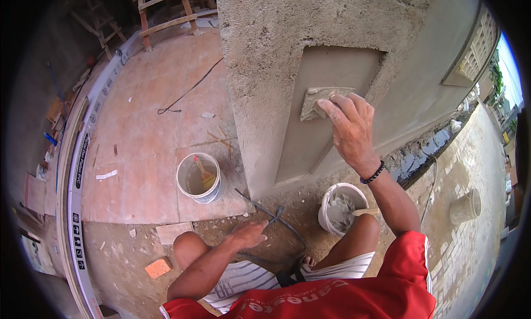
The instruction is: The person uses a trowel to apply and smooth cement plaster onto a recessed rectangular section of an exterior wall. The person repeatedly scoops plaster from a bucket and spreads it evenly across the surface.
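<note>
Pinkish floor (133,170), white bucket (217,191), dark cord (192,89)

The rectangular plastering float (312,102) — mortar-smeared — sat against the smooth grey recessed wall panel (308,144), toward two o'clock.

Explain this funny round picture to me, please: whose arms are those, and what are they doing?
There's no robot here, just a person with two bare hands. The camera sits on their head, looking down, and its wide lens makes straight edges bend. The right hand holds a small flat tool against a smooth sunken panel in the rough wall. The left hand looks empty. Below are two buckets: one has grey paste inside, the other a brush. An orange block lies nearby.
</note>
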Action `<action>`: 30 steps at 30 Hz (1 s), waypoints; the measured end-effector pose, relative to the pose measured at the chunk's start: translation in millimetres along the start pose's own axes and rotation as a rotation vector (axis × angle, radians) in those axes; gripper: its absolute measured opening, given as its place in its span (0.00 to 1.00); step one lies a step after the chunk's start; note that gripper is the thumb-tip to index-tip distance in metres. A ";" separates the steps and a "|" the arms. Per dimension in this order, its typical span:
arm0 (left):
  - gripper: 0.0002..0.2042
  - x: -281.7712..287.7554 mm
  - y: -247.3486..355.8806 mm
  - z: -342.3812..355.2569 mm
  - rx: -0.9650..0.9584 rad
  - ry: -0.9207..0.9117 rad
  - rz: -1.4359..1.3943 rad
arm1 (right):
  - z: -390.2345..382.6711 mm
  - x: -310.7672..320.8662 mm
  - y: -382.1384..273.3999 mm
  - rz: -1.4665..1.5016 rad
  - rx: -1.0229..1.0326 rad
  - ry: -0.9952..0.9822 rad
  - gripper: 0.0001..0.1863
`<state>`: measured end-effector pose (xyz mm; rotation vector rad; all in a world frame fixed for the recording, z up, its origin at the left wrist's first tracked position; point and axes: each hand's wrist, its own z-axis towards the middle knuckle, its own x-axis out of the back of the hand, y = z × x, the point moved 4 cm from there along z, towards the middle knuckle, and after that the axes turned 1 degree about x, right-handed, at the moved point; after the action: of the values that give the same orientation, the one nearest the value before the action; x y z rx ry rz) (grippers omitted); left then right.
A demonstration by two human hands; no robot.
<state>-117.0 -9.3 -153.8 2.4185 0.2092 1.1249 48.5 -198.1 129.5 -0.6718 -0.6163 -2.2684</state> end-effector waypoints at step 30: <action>0.29 -14.9 -6.2 12.7 0.012 0.027 0.024 | -162.9 -85.3 -23.3 0.202 0.077 -0.404 0.27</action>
<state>-116.8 -12.9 -173.9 2.4232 0.1963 1.1700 38.7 -238.6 -51.2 -1.1148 -0.7822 -1.9237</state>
